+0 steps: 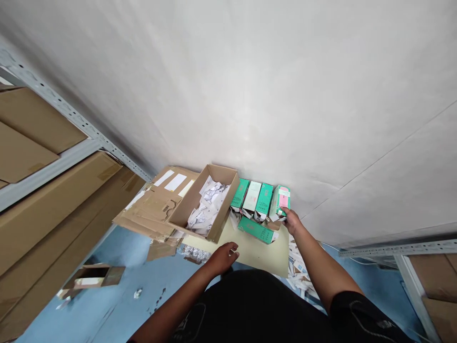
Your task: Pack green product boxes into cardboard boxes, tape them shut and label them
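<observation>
My right hand [292,222] grips the lower edge of a green and white carton with a pink label [283,196], at the right end of a row. Beside it in the row stand a green carton [264,197], a white carton [253,195] and another green carton [240,192]. A further green carton [255,229] lies crosswise in front of them, its right end open. My left hand [224,257] hovers near the table's front edge with fingers loosely bent and apart, holding nothing.
An open cardboard box [185,204] holding crumpled white paper stands left of the cartons on a pale table [264,257]. Flattened cardboard [153,207] lies further left. Shelves with large boxes [53,209] flank the left side. Paper scraps [299,267] lie below the table's right edge.
</observation>
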A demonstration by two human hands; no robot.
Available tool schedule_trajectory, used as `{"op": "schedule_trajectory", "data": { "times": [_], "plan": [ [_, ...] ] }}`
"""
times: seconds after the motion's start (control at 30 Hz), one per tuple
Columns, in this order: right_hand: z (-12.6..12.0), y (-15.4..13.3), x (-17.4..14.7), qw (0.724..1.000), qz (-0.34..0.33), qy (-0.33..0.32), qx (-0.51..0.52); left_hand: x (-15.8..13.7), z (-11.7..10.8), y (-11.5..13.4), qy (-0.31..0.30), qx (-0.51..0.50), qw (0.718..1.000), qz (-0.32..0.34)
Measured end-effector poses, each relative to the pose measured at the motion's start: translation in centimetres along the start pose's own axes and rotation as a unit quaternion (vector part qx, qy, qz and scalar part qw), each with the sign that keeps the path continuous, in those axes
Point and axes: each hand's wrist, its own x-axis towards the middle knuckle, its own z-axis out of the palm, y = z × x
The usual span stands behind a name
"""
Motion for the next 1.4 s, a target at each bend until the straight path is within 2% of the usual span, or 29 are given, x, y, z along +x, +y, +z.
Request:
{"op": "schedule_trajectory", "data": {
  "times": [0.2,0.4,0.5,0.63,0.73,0.8,0.93,1.07,1.17,1.23,1.3,1.4],
  "plan": [
    [-1.2,-2.1,-2.3,0.999,0.033,-0.027,0.033,0.0,1.7,2.5,-0.007,-0.023,1.0,0.004],
    [-1.9,-3.3,-5.6,0.995,0.029,-0.079,0.059,1.1,3.1,5.2,-0.019,-0.112,0.994,-0.011],
    [-1.6,-3.5,-8.0,0.993,0.027,-0.093,0.072,2.5,3.0,7.3,-0.035,-0.203,0.977,-0.045],
    [-0.5,-3.1,-12.0,0.988,0.02,-0.097,0.115,4.7,1.9,10.8,-0.089,-0.347,0.932,-0.057],
    [1.0,-1.8,-15.0,0.988,-0.006,-0.052,0.142,5.8,1.5,13.0,-0.147,-0.426,0.892,-0.038],
    [2.2,-0.6,-16.6,0.987,-0.026,-0.005,0.156,6.2,1.8,13.7,-0.167,-0.442,0.881,-0.03],
    [4.1,2.7,-19.3,0.976,-0.067,0.094,0.185,6.0,3.0,13.3,-0.182,-0.415,0.891,0.003],
    [4.5,6.1,-22.0,0.96,-0.083,0.172,0.204,5.1,3.9,12.2,-0.218,-0.348,0.912,0.009],
    [3.5,7.8,-24.1,0.948,-0.089,0.208,0.225,4.3,4.8,12.1,-0.249,-0.296,0.922,0.013],
    [1.9,8.4,-25.4,0.939,-0.096,0.214,0.253,3.7,5.6,12.5,-0.286,-0.271,0.919,0.021],
    [-0.6,8.7,-26.7,0.928,-0.098,0.23,0.278,2.9,6.5,13.2,-0.329,-0.243,0.912,0.031],
    [-5.9,9.0,-28.6,0.903,-0.094,0.28,0.312,1.6,8.5,14.8,-0.402,-0.195,0.893,0.05]
  ]
}}
